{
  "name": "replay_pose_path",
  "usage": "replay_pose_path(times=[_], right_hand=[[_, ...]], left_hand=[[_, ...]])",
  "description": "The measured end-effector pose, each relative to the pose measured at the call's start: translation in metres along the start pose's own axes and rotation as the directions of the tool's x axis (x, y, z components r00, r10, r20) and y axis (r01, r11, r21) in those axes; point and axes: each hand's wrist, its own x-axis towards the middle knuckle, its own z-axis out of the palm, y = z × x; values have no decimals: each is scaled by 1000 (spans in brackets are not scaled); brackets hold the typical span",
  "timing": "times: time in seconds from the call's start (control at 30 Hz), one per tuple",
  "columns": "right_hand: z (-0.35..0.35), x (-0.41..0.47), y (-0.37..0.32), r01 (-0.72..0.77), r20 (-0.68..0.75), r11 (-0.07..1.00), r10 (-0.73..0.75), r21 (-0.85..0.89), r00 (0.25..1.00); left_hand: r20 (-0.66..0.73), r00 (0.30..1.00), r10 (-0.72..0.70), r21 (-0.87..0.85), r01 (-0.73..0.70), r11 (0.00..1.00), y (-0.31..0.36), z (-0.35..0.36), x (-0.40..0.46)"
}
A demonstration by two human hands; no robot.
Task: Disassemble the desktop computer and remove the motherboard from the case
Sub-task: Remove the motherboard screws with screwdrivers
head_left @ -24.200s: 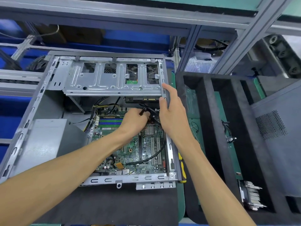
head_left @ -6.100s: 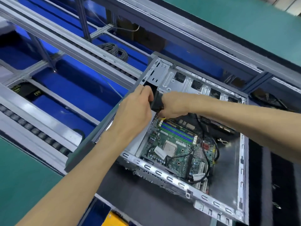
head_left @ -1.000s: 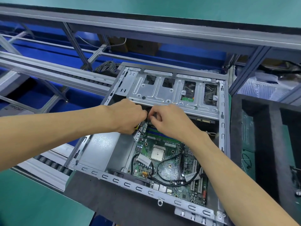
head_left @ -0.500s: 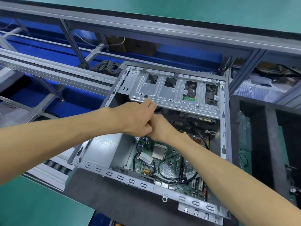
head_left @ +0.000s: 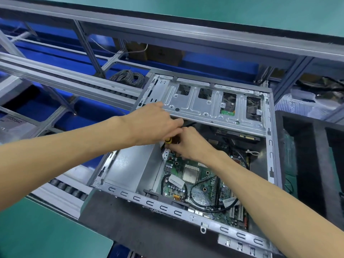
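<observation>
— What's the biggest thing there?
— The desktop case (head_left: 130,165), a box of grey stamped sheet metal lying open on a dark mat (head_left: 141,228) over the green desk (head_left: 41,233). A pressed-steel drive cage (head_left: 210,107) with square cut-outs spans its far end.
— And the motherboard?
— The motherboard (head_left: 197,185) sits flat inside the case, green, with a square metallic chip in the middle and thin black cables looping over it.
— The hands?
— They meet at the board's far-left corner, below the cage edge. The left hand (head_left: 154,123) reaches in palm down, fingers curled round a yellow-and-black plug (head_left: 170,140). The right hand (head_left: 189,142) touches the left, knuckles up; its fingers curl under, and I can't tell what they hold.
</observation>
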Motion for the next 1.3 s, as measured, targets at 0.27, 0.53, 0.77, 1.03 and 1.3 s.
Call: replay_pose_path(times=[0.27,0.53,0.77,1.03,1.3], right_hand=[[-1,2,6,-6,83,993,-4,121,997],[-2,4,9,7,105,993,-20,122,994],[0,4,11,2,125,994,-16,109,992],[2,5,13,-10,126,994,-3,106,992],[2,5,14,1,116,994,-14,110,993]], left_hand=[[-24,997,-76,-174,71,982,0,-4,-6],[-14,996,-93,-244,86,966,3,-2,-9],[6,991,-133,-324,128,937,5,-5,-10],[-41,985,-166,-179,156,971,12,1,-5],[-134,963,-232,-258,192,947,8,-1,-6]])
